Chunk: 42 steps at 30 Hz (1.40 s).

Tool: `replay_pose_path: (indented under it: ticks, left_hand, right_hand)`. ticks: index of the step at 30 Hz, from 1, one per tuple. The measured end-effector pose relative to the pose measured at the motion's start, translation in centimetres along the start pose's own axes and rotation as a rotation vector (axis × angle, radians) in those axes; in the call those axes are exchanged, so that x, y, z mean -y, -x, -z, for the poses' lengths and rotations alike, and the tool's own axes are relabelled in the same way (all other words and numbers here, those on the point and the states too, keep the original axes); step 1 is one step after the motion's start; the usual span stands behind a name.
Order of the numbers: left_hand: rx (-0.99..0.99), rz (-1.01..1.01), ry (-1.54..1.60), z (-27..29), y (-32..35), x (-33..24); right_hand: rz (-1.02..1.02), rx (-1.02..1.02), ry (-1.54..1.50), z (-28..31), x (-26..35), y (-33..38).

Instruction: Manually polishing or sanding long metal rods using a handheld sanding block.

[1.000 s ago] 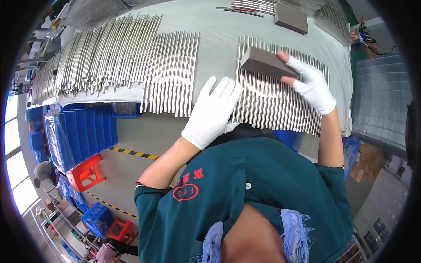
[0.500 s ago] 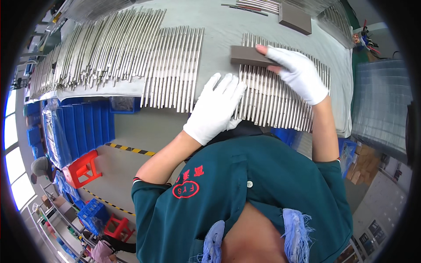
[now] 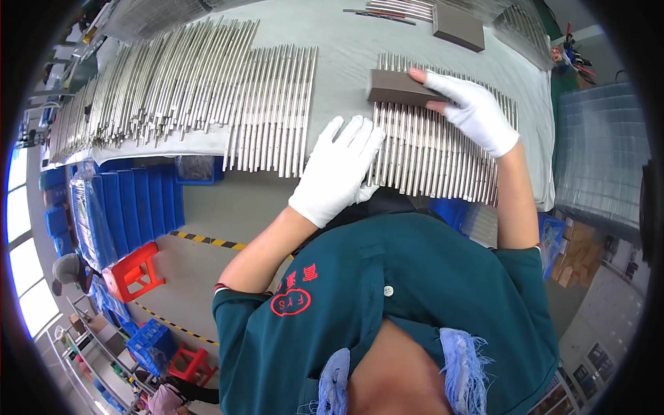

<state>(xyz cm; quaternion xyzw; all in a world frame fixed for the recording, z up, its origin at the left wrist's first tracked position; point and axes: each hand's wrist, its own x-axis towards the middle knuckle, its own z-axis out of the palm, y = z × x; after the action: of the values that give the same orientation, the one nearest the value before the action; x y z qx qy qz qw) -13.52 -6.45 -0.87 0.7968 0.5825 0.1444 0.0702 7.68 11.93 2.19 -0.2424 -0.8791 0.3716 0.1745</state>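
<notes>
A row of slim silver metal rods [image 3: 422,155] lies side by side on the cloth-covered table in front of me. My right hand [image 3: 477,114], in a white glove with bare thumb and fingertip, grips one end of a brown rectangular block [image 3: 398,88]. The block lies across the far part of the rods, its left end reaching slightly past the row. At the row's left edge rests my gloved left hand [image 3: 340,162], fingers stretched out and the thumb near the rods' close ends. It holds nothing that I can see.
More silver rods [image 3: 273,111] lie to the left, beside a larger uneven pile [image 3: 180,76]. A second brown block [image 3: 458,28] sits at the back, near several thin sticks [image 3: 387,17]. Blue bins [image 3: 138,207] and a red stool [image 3: 135,271] stand on the floor at left.
The brown block in my right hand has shifted slightly to the right across the rods. My left hand has stayed at the row's left edge. The whole view has drifted a little.
</notes>
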Motion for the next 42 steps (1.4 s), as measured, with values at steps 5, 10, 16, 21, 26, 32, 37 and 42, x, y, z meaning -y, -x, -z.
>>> replay_pose_path:
  ticks: [5, 10, 16, 21, 26, 32, 37, 42]
  left_hand:
    - [-0.02, 0.011, 0.011, 0.1, 0.4, -0.1]
    - [0.045, 0.025, -0.008, 0.6, 0.3, -0.1]
    - [0.08, -0.067, 0.031, 0.8, 0.2, -0.8]
    - [0.081, -0.163, 0.1, 0.0, -0.7, -1.2]
    - [0.099, -0.172, 0.051, 0.6, -0.4, -0.8]
    - [0.115, -0.062, -0.006, 2.2, 1.5, 0.5]
    - [0.118, -0.023, -0.09, 2.0, 2.8, 1.3]
    - [0.115, -0.146, -0.115, 0.6, 1.9, 1.2]
  right_hand:
    - [-0.034, -0.323, 0.049, 3.8, -2.1, 4.6]
    - [-0.063, -1.04, -0.364, 6.6, -8.1, 4.8]
    - [-0.182, -1.294, -0.526, 6.2, -13.0, 6.6]
    - [-0.221, -1.233, -0.506, 5.5, -12.5, 6.2]
    - [-0.227, -1.217, -0.573, 5.7, -12.6, 6.2]
    - [-0.224, -1.235, -0.594, 5.7, -11.4, 6.1]
    - [-0.182, -1.18, -0.415, 5.1, -14.8, 6.1]
    - [-0.117, -1.207, -0.555, 4.7, -14.0, 5.7]
